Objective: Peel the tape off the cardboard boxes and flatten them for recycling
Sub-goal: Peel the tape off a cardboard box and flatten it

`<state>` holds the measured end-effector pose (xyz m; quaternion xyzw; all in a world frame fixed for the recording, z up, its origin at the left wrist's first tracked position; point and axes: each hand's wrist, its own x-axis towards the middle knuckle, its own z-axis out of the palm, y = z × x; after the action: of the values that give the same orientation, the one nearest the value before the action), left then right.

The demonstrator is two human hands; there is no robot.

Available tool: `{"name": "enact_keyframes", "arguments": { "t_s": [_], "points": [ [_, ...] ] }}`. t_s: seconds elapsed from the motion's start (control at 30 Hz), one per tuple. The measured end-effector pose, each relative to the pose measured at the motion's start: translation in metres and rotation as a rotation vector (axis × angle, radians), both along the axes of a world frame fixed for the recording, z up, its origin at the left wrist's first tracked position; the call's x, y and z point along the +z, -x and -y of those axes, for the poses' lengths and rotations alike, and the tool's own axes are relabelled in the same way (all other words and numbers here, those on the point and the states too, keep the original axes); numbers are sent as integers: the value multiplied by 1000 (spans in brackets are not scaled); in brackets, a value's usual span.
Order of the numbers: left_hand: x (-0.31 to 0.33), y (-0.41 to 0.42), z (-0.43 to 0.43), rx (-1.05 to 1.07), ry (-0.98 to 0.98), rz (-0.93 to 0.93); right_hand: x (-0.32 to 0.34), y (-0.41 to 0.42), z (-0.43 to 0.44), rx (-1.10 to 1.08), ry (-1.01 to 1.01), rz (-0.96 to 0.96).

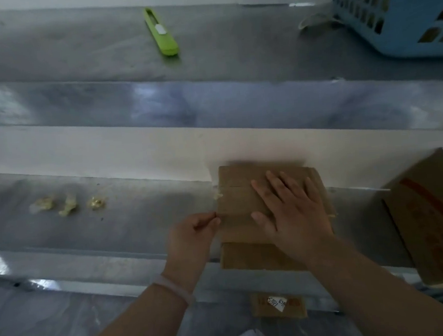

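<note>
Peeling tape off a flattened box

I am pressing my right hand (290,210) flat, fingers spread, on the box (239,201), which is lying right of middle on the lower ledge (140,222) and overhanging its near edge. My left hand (193,231) is pinching a thin tape (213,214) strip at the box's left edge. Three tape wads (67,204) are lying toward the ledge's left end, and a second box (431,217) is leaning at its right end. A green cutter (161,32) and a blue basket (402,21) are sitting on the upper ledge.
</note>
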<state>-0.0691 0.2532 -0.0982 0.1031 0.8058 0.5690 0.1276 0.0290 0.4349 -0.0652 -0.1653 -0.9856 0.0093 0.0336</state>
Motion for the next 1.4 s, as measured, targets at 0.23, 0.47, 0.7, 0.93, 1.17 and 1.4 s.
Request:
{"name": "enact_keyframes", "arguments": {
  "t_s": [0.23,0.47,0.7,0.93,1.17,1.4],
  "points": [
    [-3,-1,1,1,57,-47,-4,1,1,-5,-45,29],
    [-9,6,4,-84,191,-233,-3,1,1,1,-44,24],
    [-3,10,6,-93,-206,171,-4,-11,3,38,-32,-93],
    [23,23,-14,-309,-280,205,-10,-36,18,149,-24,-341],
    [30,32,-8,-318,-225,149,9,-40,-13,-90,285,-513],
    [35,36,-3,-369,-166,139,10,-35,-37,-419,866,-333]
  ]
}}
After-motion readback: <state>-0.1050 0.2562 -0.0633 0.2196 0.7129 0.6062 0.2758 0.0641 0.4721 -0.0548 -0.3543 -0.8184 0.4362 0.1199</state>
